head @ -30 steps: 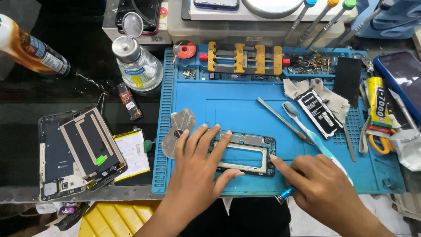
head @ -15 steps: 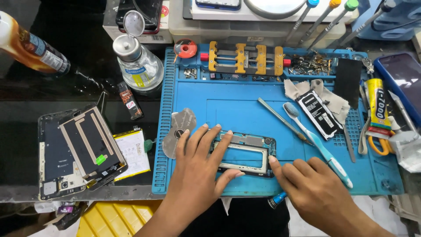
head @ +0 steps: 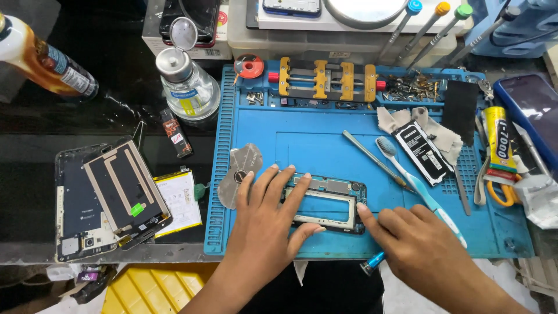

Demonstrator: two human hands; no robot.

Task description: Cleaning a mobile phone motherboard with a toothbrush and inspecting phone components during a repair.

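Dark glass covers the desk [head: 87,128], and a blue silicone repair mat [head: 325,134] lies across its middle. Near the mat's front edge rests a stripped phone frame with a rectangular opening [head: 325,206]. The left hand [head: 264,224] lies flat over the frame's left end, fingers [head: 290,192] spread apart and pressing down, thumb stretched along the frame's lower edge. The right hand [head: 415,241] comes in from the right, its forefinger tip touching the frame's lower right corner; the remaining fingers are curled together, and the blue tip of a slim tool [head: 371,266] pokes out beneath the palm, so it seems tucked in that hand, though I cannot tell how firmly. Just beside the left hand sits a thin grey metal opening pick [head: 239,168]. Right of the frame lie a white-and-blue toothbrush [head: 407,177], a thin metal spudger [head: 372,157] and a black phone battery on a grey cloth [head: 421,152]. Off the mat to the left rest a dismantled phone back with a dark panel [head: 107,197] and a clear glass pump bottle [head: 187,84]
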